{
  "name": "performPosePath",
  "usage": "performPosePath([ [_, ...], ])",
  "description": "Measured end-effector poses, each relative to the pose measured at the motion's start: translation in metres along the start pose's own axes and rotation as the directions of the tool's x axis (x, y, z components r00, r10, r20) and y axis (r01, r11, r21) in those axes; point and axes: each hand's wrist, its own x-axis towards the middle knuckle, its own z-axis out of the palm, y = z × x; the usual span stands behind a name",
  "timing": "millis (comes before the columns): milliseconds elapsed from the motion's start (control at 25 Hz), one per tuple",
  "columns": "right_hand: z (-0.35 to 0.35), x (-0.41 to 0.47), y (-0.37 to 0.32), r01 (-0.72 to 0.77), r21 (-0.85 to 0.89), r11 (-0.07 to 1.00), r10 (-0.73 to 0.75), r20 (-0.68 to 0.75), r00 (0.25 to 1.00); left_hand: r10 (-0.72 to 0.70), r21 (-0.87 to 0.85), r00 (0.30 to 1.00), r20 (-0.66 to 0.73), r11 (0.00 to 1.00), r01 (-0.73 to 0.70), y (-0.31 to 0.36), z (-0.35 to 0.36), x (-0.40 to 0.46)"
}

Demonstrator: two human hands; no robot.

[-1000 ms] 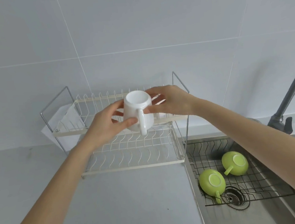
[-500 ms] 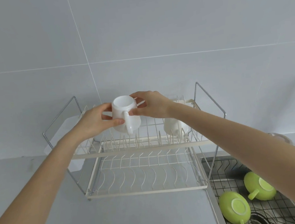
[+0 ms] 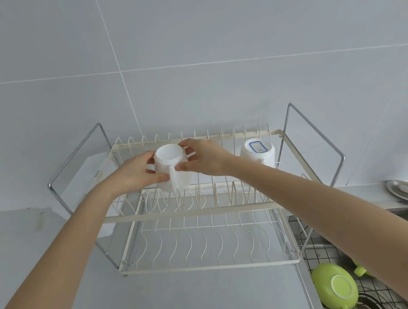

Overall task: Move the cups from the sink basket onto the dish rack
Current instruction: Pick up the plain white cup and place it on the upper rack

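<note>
A white mug [image 3: 171,167] is held upside down over the upper tier of the cream two-tier dish rack [image 3: 199,210], its handle facing me. My left hand [image 3: 136,173] grips its left side and my right hand [image 3: 203,158] its right side. A second white mug [image 3: 259,154] with a blue-edged label on its base stands upside down at the right end of the upper tier. In the sink basket [image 3: 317,245] at the bottom right lies an upside-down green cup [image 3: 336,289]; a second green cup [image 3: 361,270] is mostly hidden behind my right forearm.
The rack's lower tier [image 3: 208,250] holds nothing. Chrome side frames [image 3: 77,166] rise at both ends of the rack. A round metal lid [image 3: 402,190] lies on the ledge behind the sink. Grey counter [image 3: 164,306] extends in front of the rack.
The view has come closer to the rack and tilted so that its upper tier is seen from above. Both hands have lowered the white mug towards the upper tier's prongs.
</note>
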Motion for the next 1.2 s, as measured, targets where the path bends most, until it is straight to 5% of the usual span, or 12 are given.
performPosePath([
  [920,0.004,-0.011,-0.007,0.004,-0.121,0.993,-0.001,0.024,1.000,-0.062,0.018,0.997,0.049,0.998,0.061,0.001,-0.002,-0.010],
  [1200,-0.005,-0.015,-0.006,-0.002,-0.275,0.961,0.041,0.136,0.990,-0.097,0.228,0.989,0.112,0.971,0.069,0.009,-0.015,-0.013],
])
